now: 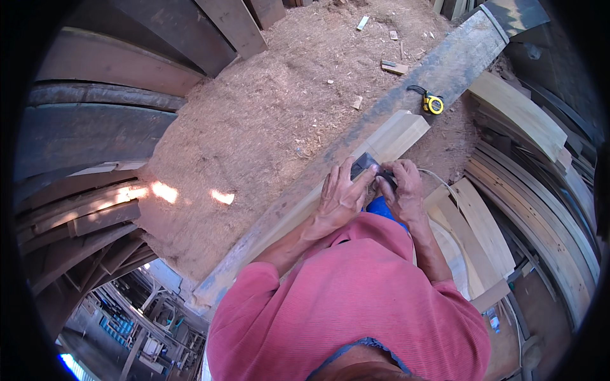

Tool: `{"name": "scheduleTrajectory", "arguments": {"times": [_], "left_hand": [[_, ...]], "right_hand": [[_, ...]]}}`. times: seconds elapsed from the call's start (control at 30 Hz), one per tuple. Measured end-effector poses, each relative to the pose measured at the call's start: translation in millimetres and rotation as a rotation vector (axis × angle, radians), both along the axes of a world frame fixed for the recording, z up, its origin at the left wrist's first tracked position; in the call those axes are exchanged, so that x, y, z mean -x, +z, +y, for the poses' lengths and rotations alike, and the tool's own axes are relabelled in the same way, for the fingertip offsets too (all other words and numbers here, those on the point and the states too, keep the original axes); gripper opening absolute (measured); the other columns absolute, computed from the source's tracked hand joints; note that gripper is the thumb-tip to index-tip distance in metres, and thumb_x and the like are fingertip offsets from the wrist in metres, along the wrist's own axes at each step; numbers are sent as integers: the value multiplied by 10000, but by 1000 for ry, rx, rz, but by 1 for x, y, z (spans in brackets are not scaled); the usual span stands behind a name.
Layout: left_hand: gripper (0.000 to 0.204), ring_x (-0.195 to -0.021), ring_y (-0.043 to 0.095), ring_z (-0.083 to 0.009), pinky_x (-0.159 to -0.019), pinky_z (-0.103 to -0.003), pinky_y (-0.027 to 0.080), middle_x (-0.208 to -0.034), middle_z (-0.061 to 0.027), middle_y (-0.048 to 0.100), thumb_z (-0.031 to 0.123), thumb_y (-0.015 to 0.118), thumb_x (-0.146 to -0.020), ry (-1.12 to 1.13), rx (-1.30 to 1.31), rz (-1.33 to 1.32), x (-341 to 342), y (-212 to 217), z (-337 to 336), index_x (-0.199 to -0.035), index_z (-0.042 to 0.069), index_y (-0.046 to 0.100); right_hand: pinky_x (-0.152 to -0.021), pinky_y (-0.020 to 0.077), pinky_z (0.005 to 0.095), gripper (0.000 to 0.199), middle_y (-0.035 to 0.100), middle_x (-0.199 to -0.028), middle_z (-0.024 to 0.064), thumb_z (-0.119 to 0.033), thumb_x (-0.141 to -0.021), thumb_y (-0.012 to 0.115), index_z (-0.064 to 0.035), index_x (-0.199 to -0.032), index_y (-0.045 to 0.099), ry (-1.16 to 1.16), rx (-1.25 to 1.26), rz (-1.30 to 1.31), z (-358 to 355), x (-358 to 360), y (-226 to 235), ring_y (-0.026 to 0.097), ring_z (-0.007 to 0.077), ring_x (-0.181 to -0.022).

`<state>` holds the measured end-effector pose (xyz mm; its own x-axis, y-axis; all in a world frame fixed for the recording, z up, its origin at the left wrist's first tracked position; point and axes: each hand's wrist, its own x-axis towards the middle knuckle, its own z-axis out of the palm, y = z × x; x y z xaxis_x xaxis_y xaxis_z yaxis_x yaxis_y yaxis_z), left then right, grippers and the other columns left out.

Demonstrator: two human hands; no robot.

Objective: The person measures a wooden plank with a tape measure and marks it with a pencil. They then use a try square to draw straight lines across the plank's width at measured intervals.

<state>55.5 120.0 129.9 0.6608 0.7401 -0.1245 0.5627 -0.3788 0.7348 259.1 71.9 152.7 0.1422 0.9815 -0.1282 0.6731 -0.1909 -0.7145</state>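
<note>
A long pale wooden beam (400, 136) lies diagonally on a grey workbench plank (457, 54). Both of my hands sit together on a small dark power tool (363, 163) pressed against the beam. My left hand (340, 197) lies flat over the tool's near side with fingers spread. My right hand (400, 187) grips the tool's right end; a blue part (383, 207) shows beneath it and a thin cord (438, 179) trails off to the right. Red sleeves cover my upper arms.
A yellow tape measure (433, 103) rests on the plank beyond the beam. Sawdust (286, 108) covers the floor, with small wood offcuts (394, 66) scattered. Stacks of curved planks (534, 190) stand at right, dark boards (95, 133) at left.
</note>
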Motion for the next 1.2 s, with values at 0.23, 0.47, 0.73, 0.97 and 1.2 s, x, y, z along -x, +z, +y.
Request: {"name": "scheduleTrajectory", "arguments": {"times": [0.23, 0.47, 0.73, 0.97, 1.2], "left_hand": [[666, -1178, 581, -492, -968, -578, 547, -1466, -308, 502, 40, 731, -922, 2, -5, -49, -6, -3, 5, -1564, 190, 633], [721, -1163, 584, -495, -931, -571, 565, -1470, -315, 501, 28, 725, -915, -5, -43, -67, -6, -9, 4, -1595, 236, 605], [742, -1153, 584, -496, -934, -569, 564, -1468, -312, 504, 13, 726, -907, -20, -16, -75, -6, -8, 7, -1604, 232, 596], [772, -1153, 580, -487, -960, -562, 554, -1463, -309, 505, -3, 716, -895, -27, -15, -50, -7, -8, 7, -1619, 227, 581], [812, -1145, 577, -481, -979, -565, 544, -1455, -306, 505, -23, 707, -873, -40, -16, -61, -6, -9, 7, -1633, 226, 563]], "right_hand": [[-874, 516, 477, 372, 650, -1064, 174, -48, -856, 812, -31, -1213, 710, 4, -47, -46, -2, 4, -4, 633, 380, -991], [-881, 530, 476, 377, 660, -1078, 183, -9, -858, 801, -27, -1222, 705, -49, -60, -44, -5, 7, -8, 655, 381, -1010], [-858, 511, 466, 359, 647, -1020, 166, 1, -859, 789, -21, -1208, 711, -49, -102, -23, -4, 6, -10, 638, 363, -974], [-834, 530, 452, 333, 671, -997, 153, 12, -844, 807, -19, -1171, 749, -71, -102, 12, -4, 5, -12, 664, 340, -940], [-824, 536, 446, 329, 677, -987, 145, 23, -841, 806, -22, -1162, 754, -78, -109, 31, -5, 4, -14, 672, 330, -926]]}}
